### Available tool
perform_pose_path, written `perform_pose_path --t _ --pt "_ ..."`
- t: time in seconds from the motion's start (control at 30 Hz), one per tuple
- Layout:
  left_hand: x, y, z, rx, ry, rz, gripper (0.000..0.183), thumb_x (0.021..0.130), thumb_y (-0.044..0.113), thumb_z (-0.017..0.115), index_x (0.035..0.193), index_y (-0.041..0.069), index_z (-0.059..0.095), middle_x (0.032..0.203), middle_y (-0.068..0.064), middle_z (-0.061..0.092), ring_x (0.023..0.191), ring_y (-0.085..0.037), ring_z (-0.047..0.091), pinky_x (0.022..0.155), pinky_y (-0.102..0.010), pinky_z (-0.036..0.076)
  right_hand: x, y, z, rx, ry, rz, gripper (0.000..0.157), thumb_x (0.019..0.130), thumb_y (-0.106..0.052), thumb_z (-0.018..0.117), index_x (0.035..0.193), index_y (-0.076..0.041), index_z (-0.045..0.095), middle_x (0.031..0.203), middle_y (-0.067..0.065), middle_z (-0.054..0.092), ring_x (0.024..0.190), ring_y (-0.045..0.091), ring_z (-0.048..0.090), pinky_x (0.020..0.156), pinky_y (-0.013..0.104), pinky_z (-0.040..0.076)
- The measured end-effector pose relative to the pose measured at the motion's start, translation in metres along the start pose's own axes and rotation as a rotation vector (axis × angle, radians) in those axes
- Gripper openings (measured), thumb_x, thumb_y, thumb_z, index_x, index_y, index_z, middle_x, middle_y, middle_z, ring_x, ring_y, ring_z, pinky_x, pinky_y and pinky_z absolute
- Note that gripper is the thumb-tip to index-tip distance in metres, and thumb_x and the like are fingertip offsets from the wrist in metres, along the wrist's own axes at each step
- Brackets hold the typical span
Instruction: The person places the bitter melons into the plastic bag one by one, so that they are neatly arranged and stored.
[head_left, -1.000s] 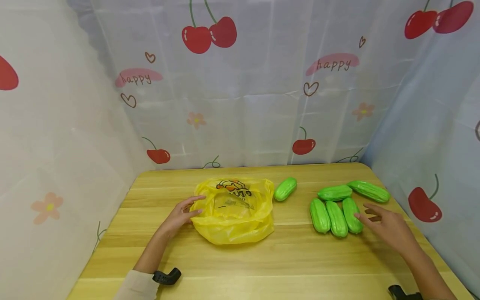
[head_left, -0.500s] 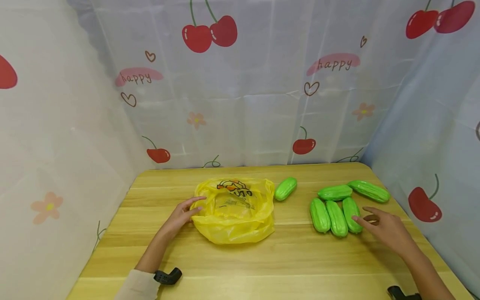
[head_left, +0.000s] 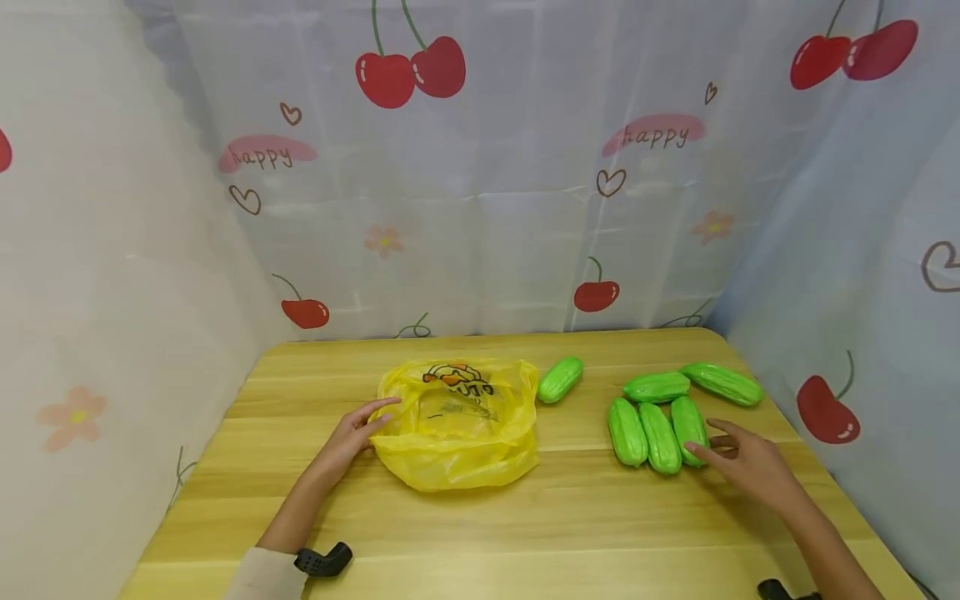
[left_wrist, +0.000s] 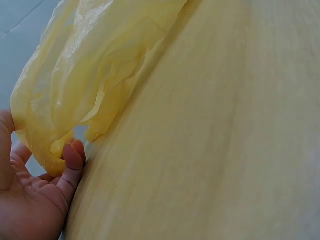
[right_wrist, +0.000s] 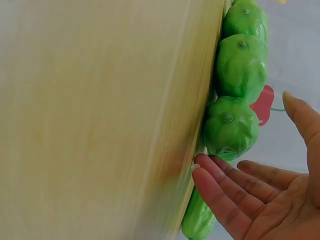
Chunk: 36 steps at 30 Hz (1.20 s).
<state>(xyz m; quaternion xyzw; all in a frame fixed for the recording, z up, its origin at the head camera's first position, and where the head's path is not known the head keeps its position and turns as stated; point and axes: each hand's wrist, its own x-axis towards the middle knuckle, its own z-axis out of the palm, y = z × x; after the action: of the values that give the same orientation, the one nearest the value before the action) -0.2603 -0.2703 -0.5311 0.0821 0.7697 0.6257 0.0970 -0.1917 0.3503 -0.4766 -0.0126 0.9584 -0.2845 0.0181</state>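
A yellow plastic bag [head_left: 453, 465] stands on the table with its mouth spread upward. My left hand [head_left: 352, 442] holds the bag's left rim, fingers and thumb around its edge; in the left wrist view the film [left_wrist: 95, 65] runs between them. At the right, my right hand [head_left: 753, 467] is beside the nearest green, ribbed, cucumber-like vegetable [head_left: 686, 421], its thumb overlapping it in the head view. In the right wrist view the fingers [right_wrist: 235, 192] are extended below that vegetable's end and the thumb stands apart from it.
Two more such vegetables lie beside it in a row, and a third [head_left: 656, 387] lies crosswise behind. Another [head_left: 723, 383] is at the far right. A single one [head_left: 560, 380] lies by the bag. A cherry-printed curtain [head_left: 480, 208] surrounds the wooden table [head_left: 480, 550].
The head view has turned slightly right. My right hand has moved a little closer to the nearest vegetable, its thumb now over it. My left hand stays at the bag's rim.
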Motion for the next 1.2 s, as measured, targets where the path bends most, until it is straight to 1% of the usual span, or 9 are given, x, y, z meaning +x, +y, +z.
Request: perform_pose_path --t 0.2,0.4,0.5,0.67,0.77,0.87,0.93,1.07,1.2 --pt "-0.005 0.001 -0.005 0.008 -0.023 0.011 0.046 0.105 0.039 0.056 0.148 0.021 0.055 0.162 -0.008 0.032 0.135 -0.032 0.040 0.084 -0.030 0.048 0.003 -0.003 0.005 -0.001 0.005 -0.003 0.089 0.094 -0.051 0.068 0.144 0.016 0.040 0.116 0.033 0.066 0.101 0.044 0.068 0.078 0.054 0.056" --pt "-0.005 0.001 -0.004 0.010 -0.024 0.011 0.045 0.105 0.038 0.056 0.147 0.023 0.055 0.162 -0.007 0.032 0.136 -0.031 0.041 0.085 -0.031 0.049 0.006 -0.002 0.006 -0.024 0.017 -0.005 0.089 0.095 -0.051 0.068 0.142 0.019 0.041 0.113 0.034 0.067 0.098 0.044 0.068 0.079 0.057 0.054" --pt "-0.005 0.001 -0.004 0.010 -0.024 0.011 0.044 0.105 0.039 0.056 0.146 0.024 0.056 0.162 -0.006 0.033 0.135 -0.031 0.043 0.081 -0.030 0.050 0.008 -0.003 0.005 -0.024 0.006 0.004 0.089 0.096 -0.052 0.067 0.141 0.020 0.041 0.113 0.034 0.067 0.098 0.044 0.068 0.079 0.057 0.054" --pt "-0.004 0.001 -0.003 -0.001 -0.036 0.016 0.044 0.105 0.038 0.055 0.147 0.024 0.055 0.162 -0.006 0.033 0.133 -0.029 0.045 0.080 -0.028 0.052 0.009 -0.004 0.004 0.004 -0.019 0.024 0.091 0.095 -0.051 0.067 0.142 0.021 0.039 0.111 0.035 0.066 0.086 0.034 0.070 0.070 0.046 0.056" --pt "-0.003 0.000 -0.003 -0.011 -0.042 0.025 0.044 0.106 0.038 0.054 0.148 0.024 0.054 0.161 -0.006 0.034 0.125 -0.025 0.052 0.075 -0.026 0.052 0.010 -0.005 0.004 0.018 -0.031 0.030 0.091 0.095 -0.050 0.068 0.142 0.022 0.037 0.109 0.035 0.066 0.078 0.026 0.069 0.064 0.041 0.056" --pt "-0.003 -0.001 -0.003 -0.027 -0.051 0.035 0.045 0.106 0.039 0.053 0.149 0.023 0.053 0.160 -0.006 0.035 0.112 -0.021 0.058 0.066 -0.024 0.050 0.011 -0.004 0.005 0.006 -0.026 0.027 0.090 0.095 -0.049 0.069 0.141 0.023 0.038 0.106 0.034 0.067 0.076 0.024 0.068 0.065 0.042 0.056" --pt "-0.003 -0.001 -0.003 -0.040 -0.057 0.040 0.046 0.107 0.040 0.052 0.149 0.022 0.052 0.160 -0.007 0.036 0.107 -0.019 0.061 0.064 -0.024 0.049 0.012 -0.004 0.005 -0.004 -0.018 0.020 0.089 0.095 -0.047 0.069 0.140 0.023 0.039 0.104 0.033 0.068 0.075 0.024 0.068 0.066 0.043 0.055" --pt "-0.003 -0.001 -0.003 -0.047 -0.055 0.044 0.047 0.107 0.039 0.052 0.149 0.020 0.052 0.160 -0.008 0.036 0.100 -0.016 0.062 0.059 -0.022 0.047 0.013 -0.003 0.005 -0.004 -0.012 0.013 0.084 0.097 -0.044 0.068 0.139 0.023 0.040 0.103 0.032 0.068 0.070 0.022 0.067 0.064 0.042 0.055" --pt "-0.003 -0.001 -0.003 -0.043 -0.047 0.043 0.046 0.106 0.038 0.053 0.149 0.019 0.053 0.159 -0.008 0.036 0.096 -0.016 0.062 0.056 -0.022 0.044 0.011 -0.003 0.002 0.023 -0.020 0.040 0.082 0.098 -0.042 0.067 0.140 0.022 0.040 0.104 0.034 0.068 0.065 0.019 0.067 0.065 0.042 0.056"
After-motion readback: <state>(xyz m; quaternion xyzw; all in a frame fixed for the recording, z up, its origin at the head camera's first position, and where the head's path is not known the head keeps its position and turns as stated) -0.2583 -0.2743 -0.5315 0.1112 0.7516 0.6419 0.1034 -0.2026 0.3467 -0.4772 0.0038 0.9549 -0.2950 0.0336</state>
